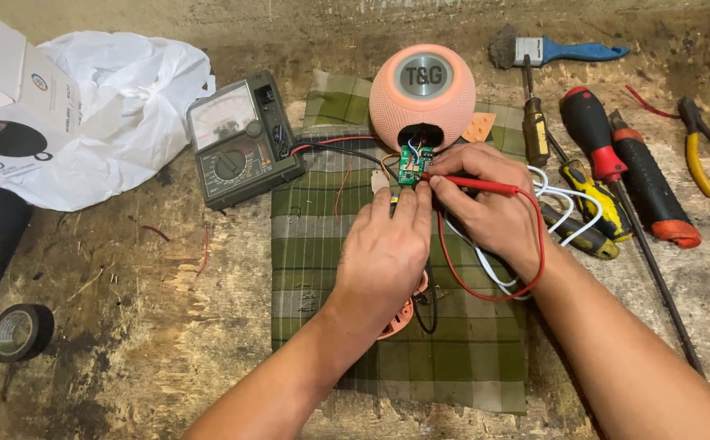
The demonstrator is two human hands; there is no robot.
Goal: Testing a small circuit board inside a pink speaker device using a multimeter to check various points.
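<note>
On a scarred wooden worktop [127,326], the right hand [485,208] pinches a slim red probe [473,184] while the left hand [387,253] grips a small green circuit board [411,165] beneath a round, fabric-covered pink speaker [422,90].

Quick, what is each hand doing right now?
Left hand: closed, fingers pressing on the small green circuit board.
Right hand: closed, pinching the red probe.

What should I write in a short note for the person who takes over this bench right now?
Left hand: fingertips on the small green circuit board, steadying it.
Right hand: holds the red probe, tip at the board.
The board hangs on wires from the opened pink round speaker on the green checked cloth.
The analog multimeter lies left, leads attached.
Done: speaker opened, board out.
Left: speaker not yet closed.
</note>
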